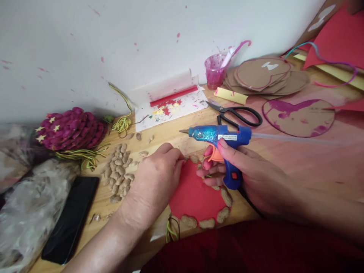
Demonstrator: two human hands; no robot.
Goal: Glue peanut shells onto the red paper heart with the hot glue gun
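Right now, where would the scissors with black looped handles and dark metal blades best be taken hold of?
I'd grip the right-hand loop, coming from above and the right. The scissors lie with blades pointing left, away from that loop. The other handle is partly hidden behind the blue glue gun in the right hand, making it likely harder to reach.

Hot glue gun (pixel 209 132), blue; one white label (pixel 229 137) on its side, bearing lines of small dark print, which we find too blurred to read; elsewhere we can make out no legible lettering.
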